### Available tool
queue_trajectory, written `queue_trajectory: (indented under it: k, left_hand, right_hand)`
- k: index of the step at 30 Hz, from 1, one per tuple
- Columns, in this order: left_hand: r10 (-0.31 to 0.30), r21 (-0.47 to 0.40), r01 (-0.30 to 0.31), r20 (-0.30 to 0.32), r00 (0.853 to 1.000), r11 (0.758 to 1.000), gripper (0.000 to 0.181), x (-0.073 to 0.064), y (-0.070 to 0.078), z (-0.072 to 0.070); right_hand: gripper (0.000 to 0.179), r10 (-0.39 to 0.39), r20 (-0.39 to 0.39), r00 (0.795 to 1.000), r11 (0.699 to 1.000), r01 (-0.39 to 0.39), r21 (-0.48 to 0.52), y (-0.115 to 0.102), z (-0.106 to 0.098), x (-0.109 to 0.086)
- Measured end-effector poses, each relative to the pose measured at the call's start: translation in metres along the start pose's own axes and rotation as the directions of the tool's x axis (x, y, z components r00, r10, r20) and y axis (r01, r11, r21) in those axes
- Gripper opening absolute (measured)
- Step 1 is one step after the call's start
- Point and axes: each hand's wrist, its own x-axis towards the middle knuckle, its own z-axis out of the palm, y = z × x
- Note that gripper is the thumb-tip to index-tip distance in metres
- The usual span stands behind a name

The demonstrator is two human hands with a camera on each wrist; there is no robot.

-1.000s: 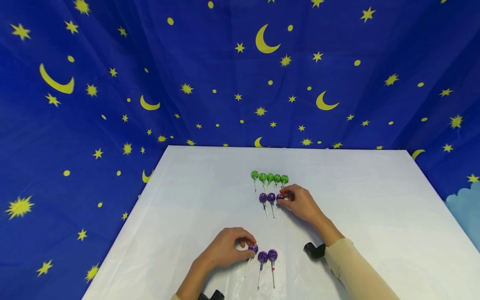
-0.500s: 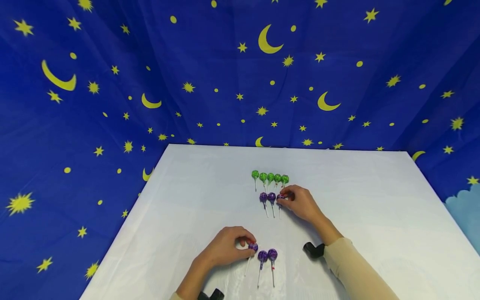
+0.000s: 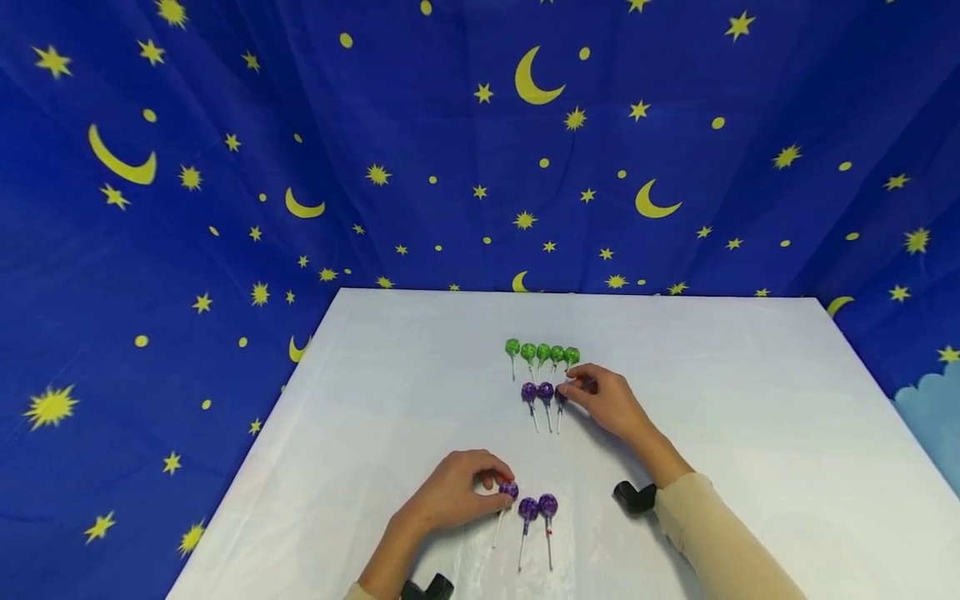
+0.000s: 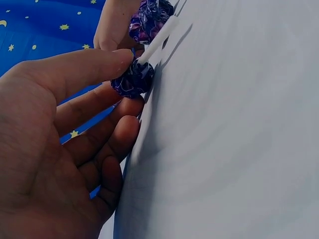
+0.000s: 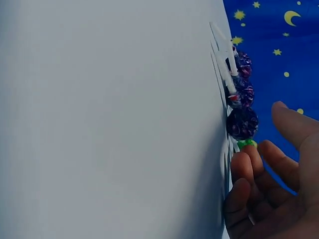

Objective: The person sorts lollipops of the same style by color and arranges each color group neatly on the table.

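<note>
My left hand [image 3: 457, 492] pinches the round head of a purple-wrapped lollipop [image 3: 508, 490] between thumb and fingers; its white stick slants down toward me. In the left wrist view the thumb [image 4: 94, 69] lies over that wrapper. Just right of it, two more purple lollipops [image 3: 528, 507] lie side by side. Farther up the table my right hand [image 3: 611, 402] is at the right end of a short row of purple lollipops [image 3: 546, 391]. The right wrist view shows its thumb [image 5: 294, 122] apart from the end lollipop [image 5: 243, 123], with loosely bent fingers close beside it.
Behind the purple row lies a row of several green lollipops [image 3: 543, 353], heads away from me. All rest on a white table [image 3: 375, 375]. A blue curtain with yellow moons and stars [image 3: 450, 125] borders the table. A black device [image 3: 634, 498] sits at my right wrist.
The right thumb and fingers have let go of the end purple lollipop and drawn slightly to the right, so more of it shows. The left hand keeps its pinch and has hardly moved.
</note>
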Motion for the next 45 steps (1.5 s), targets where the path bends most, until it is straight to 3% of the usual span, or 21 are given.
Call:
queue_trajectory:
  k: [9,22,29,34,45]
  left_hand:
    - [-0.017,-0.012,0.017,-0.001,1.0,1.0,0.021,-0.003,0.0,-0.001]
    - [-0.033,-0.014,0.034,0.029,0.999,0.999,0.02,0.0,-0.002,0.0]
    - [-0.005,0.009,0.004,0.012,1.0,1.0,0.021,0.002,-0.003,0.0]
    - [-0.001,0.013,0.001,0.012,1.0,1.0,0.021,0.003,-0.002,0.0]
    - [0.0,0.046,-0.001,0.021,1.0,0.999,0.02,0.004,0.004,-0.002]
  right_hand:
    - [0.039,-0.042,0.03,0.999,0.999,0.041,0.033,-0.002,-0.002,-0.009]
    - [0.027,-0.056,0.11,0.992,0.994,0.045,0.099,-0.022,-0.004,-0.023]
    - [0.025,-0.092,0.174,0.981,0.99,0.071,0.126,-0.031,-0.008,-0.033]
    - [0.022,-0.164,0.246,0.955,0.981,0.132,0.145,-0.036,-0.011,-0.045]
    - [0.037,-0.217,0.42,0.881,0.972,0.156,0.175,-0.044,-0.007,-0.067]
